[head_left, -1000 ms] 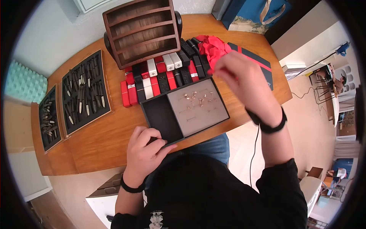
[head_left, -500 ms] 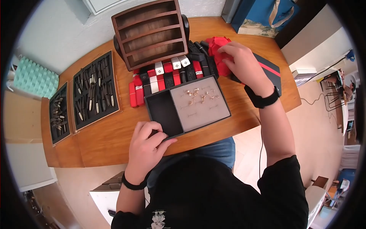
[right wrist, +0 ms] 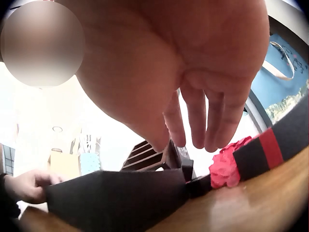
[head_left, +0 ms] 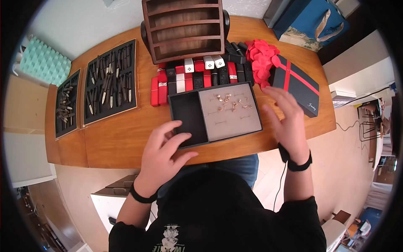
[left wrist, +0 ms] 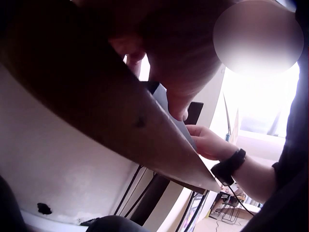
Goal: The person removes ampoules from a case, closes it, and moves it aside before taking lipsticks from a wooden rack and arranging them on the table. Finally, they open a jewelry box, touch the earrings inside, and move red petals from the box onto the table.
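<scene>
A shallow black box lies near the table's front edge, split into two compartments. Its right side holds a grey slotted pad with several small gold jewellery pieces on it; bare black lining shows in the left side. My left hand hovers at the front left corner, fingers spread loosely over the rim. To the right of the box is my right hand, fingers extended and holding nothing; the right wrist view shows its palm above the table, beside the box wall.
Behind the box stand several red, black and white small boxes and a wooden tiered rack. A red petal bundle and a black ribboned lid lie at right. Trays of dark pens or knives fill the left.
My right hand has drawn back from the red petals toward me, to the box's right side. My left hand's fingers have loosened from the box corner. The head view has shifted.
</scene>
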The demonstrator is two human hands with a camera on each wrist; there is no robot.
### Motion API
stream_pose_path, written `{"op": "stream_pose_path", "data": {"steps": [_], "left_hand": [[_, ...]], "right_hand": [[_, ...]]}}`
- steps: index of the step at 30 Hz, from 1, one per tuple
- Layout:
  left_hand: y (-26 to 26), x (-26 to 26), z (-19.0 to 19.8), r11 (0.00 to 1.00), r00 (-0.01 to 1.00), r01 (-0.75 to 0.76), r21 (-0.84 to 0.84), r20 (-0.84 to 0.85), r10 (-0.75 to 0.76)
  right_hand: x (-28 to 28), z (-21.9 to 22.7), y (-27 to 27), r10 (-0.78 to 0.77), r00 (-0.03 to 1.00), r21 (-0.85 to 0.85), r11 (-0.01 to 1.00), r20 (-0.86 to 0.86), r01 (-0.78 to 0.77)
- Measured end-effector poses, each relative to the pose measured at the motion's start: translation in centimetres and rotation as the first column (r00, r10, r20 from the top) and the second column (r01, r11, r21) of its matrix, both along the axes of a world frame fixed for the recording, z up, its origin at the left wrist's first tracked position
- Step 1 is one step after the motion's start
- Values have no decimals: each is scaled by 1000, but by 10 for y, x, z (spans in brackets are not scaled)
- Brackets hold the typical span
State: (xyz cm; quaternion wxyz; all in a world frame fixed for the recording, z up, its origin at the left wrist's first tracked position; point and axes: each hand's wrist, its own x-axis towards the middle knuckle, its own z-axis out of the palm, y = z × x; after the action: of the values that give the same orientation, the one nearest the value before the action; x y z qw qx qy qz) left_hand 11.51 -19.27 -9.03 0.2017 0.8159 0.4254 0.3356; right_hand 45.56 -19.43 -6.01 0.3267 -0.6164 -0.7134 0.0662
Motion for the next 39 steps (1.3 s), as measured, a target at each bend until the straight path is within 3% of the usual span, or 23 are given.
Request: {"op": "stream_pose_path", "data": {"steps": [2,4,6,10,13,14,15,16,19,23,27,30,34,39], "left_hand": [[4,-10,8,997,999,-23,72,-28,25],[14,-25,16,989,998,-35,144,-53,42],[31,-43,26,973,978,-106,203,-155,139],[105,-50,58,967,966,-227,-115,100,238],[156,-34,75,952,959,-274,-138,30,281],[172,-34,74,972,975,-204,117,-69,213],[184,-34,74,930,968,-99,354,-182,172],[192,-34,77,927,967,-111,359,-176,184],[205,-40,84,933,932,67,353,-356,68],[215,-48,87,925,891,173,337,-454,-1],[212,-42,80,979,911,134,152,-407,-61],[208,-38,81,988,922,105,112,-384,-54],[215,-35,76,988,930,80,133,-367,-25],[226,-29,71,968,923,60,243,-383,39]], "right_hand": [[-8,-12,-13,16,1000,53,998,-5,-15],[-8,-16,-21,38,999,-2,999,-5,-38],[-9,-18,-29,53,998,12,999,-25,-53],[-14,-10,-38,145,989,-99,985,17,-143],[-23,-14,-37,151,987,-63,987,55,-147],[-26,-15,-38,160,985,-57,986,61,-157],[-29,-17,-40,105,993,-75,992,49,-101],[-31,-19,-41,49,998,-95,994,37,-46],[-33,-27,-45,-25,998,-38,999,53,27],[-38,-29,-46,-10,1000,15,1000,19,10],[-39,-36,-51,-28,1000,-41,999,4,28],[-40,-37,-49,-32,999,-40,999,14,33],[-46,-31,-44,-23,997,-24,999,76,24],[-50,-30,-28,-20,999,-25,999,33,21]]}}
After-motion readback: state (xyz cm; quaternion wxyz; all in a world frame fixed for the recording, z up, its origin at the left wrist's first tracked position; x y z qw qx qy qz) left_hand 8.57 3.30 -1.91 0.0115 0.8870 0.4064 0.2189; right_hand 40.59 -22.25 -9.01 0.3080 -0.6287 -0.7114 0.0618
